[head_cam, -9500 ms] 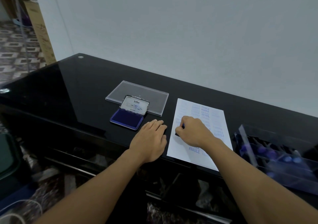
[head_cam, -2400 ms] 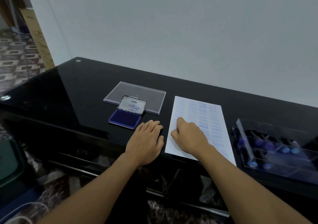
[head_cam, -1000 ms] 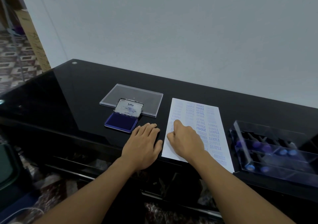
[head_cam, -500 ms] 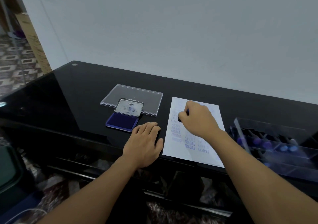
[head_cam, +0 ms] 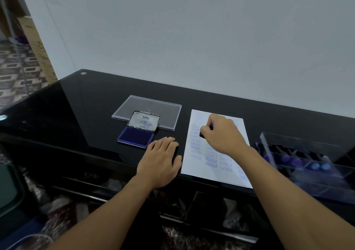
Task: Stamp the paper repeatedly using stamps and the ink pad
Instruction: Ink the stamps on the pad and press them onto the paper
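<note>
Right grip: my right grip [head_cam: 222, 134] is clenched round a stamp [head_cam: 202, 134], low over the far-left part of the paper [head_cam: 189, 167]. My fingers curl over it, I judge, to bear straight down. They hide whether it is touching the sheet.
Left grip: my left grip [head_cam: 160, 161] is released and lies flat on the counter [head_cam: 86, 105] just left of the paper's near edge. It holds nothing and seems placed to brace me.
Paper: columns of blue SAMPLE, AIR MAIL, FRAGILE and AMENDED already fill much of it.
Ink pad: the ink pad [head_cam: 135, 137] sits open left of the paper, close enough for re-inking.
Clear lid [head_cam: 148, 105]: it lies flat beyond the pad.
Stamp box [head_cam: 307, 165]: it stands right of the paper and holds spare stamps.
</note>
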`<state>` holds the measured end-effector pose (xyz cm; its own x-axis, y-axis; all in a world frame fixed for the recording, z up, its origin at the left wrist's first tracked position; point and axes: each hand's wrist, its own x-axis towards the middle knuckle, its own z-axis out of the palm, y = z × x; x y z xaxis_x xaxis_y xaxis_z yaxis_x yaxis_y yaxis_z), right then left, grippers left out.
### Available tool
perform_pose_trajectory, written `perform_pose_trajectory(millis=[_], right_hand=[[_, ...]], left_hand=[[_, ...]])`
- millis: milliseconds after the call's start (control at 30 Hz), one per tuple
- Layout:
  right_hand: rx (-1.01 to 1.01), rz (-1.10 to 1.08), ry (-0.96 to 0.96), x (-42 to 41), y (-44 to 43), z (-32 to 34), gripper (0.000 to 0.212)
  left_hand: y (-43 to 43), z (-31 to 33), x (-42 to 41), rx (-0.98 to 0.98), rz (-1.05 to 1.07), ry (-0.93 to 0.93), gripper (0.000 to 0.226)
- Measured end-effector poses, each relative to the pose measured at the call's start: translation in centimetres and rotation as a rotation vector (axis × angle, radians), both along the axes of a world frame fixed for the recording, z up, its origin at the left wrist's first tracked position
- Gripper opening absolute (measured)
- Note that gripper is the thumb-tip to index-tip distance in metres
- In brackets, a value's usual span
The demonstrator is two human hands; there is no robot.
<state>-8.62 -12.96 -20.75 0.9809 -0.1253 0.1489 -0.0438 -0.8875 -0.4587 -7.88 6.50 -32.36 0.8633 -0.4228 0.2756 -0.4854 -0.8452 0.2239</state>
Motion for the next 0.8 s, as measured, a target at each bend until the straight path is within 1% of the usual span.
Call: perform_pose_trajectory(millis=[67,233,300,500,667,800], right_hand=[[0.012,0.000,-0.003,-0.4,-0.1,0.1,0.020],[0.075,0.004,-0.013,-1.6,-0.4,0.6,0.014],[0.104,0.003,-0.015,-1.9,-0.5,0.7,0.013],[0.069,0.030,0.019,-1.3,1.0,0.2,0.016],[0.085,0.114,0.043,0.1,4.3,-0.5,0.013],[0.053,0.203,0.078,1.7,7.9,-1.2,0.012]], left_hand=[[0.0,0.1,-0.1,-0.019,-0.003,0.013,0.052],[0.2,0.5,0.0,-0.146,-0.014,0.113,0.043],[0.4,1.0,0.1,-0.168,-0.022,0.145,0.040],[2.5,4.0,0.2,-0.228,0.029,0.114,0.036],[6.7,5.8,1.5,-0.297,0.137,0.100,0.030],[11.1,5.3,3.9,-0.293,0.292,0.114,0.034]])
